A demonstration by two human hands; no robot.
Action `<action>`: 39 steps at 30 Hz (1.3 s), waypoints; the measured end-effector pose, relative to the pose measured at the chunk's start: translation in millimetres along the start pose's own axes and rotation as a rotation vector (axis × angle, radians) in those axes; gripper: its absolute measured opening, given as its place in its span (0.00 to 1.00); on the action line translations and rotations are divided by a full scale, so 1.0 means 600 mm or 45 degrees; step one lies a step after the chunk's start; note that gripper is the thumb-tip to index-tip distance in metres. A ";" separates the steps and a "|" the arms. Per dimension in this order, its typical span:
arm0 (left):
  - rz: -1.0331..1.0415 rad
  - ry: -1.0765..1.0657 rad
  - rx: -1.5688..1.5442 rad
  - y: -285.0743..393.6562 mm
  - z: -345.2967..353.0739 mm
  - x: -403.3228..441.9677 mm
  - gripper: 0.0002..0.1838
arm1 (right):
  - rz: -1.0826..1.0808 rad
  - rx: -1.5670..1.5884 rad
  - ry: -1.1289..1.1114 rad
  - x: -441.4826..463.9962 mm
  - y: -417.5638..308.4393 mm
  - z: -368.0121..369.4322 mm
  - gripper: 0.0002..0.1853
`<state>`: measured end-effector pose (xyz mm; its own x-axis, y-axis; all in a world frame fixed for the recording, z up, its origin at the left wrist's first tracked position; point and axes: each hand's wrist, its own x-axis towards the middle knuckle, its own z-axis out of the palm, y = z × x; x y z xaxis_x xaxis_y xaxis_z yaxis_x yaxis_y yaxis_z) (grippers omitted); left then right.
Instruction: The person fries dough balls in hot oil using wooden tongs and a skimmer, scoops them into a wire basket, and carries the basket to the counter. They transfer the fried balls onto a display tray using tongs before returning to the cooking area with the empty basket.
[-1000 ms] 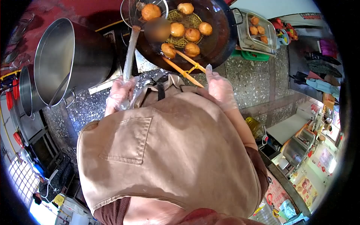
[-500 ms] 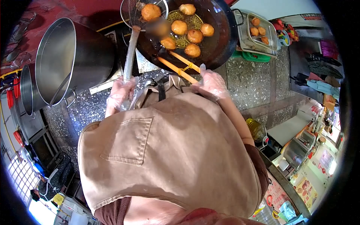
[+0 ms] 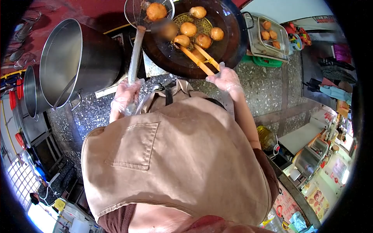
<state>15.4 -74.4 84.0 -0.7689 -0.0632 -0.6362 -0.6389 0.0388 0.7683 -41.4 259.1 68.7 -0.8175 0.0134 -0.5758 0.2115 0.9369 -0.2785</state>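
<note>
My left hand [image 3: 126, 95], in a clear plastic glove, grips the handle of a wire-mesh strainer [image 3: 136, 11]. One browned fried ball [image 3: 156, 11] sits in its mesh, over the wok's left rim. My right hand [image 3: 226, 80], gloved likewise, holds a pair of long chopsticks [image 3: 198, 64] joined by a yellow tie. Their tips reach into the dark wok [image 3: 233, 42], close to a fried ball [image 3: 181, 40]; whether they touch it I cannot tell. Several more golden balls [image 3: 188, 29] lie in the oil above a perforated yellow disc [image 3: 180, 19]. A blurred patch hides part of the wok's left side.
Left of the wok stands a tall metal pot [image 3: 101, 54] with a ladle handle inside. A glass tray [image 3: 268, 48] with several fried balls stands to the right, by a green basket [image 3: 268, 61]. An oil bottle [image 3: 266, 138] is at lower right.
My right hand has moved forward and to the right, bringing the chopstick tips up among the balls. One ball near the front now shows partly behind the chopsticks. My left hand and the strainer stay put.
</note>
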 end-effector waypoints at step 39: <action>0.043 -0.004 -0.060 0.004 -0.003 0.004 0.08 | -0.415 -0.213 0.334 0.017 -0.045 0.062 0.44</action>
<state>12.4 -76.0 84.3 -0.7900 -0.0595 -0.6102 -0.6110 -0.0059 0.7916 -35.5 221.2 41.9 -0.9398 -0.2240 -0.2582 -0.1515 0.9501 -0.2727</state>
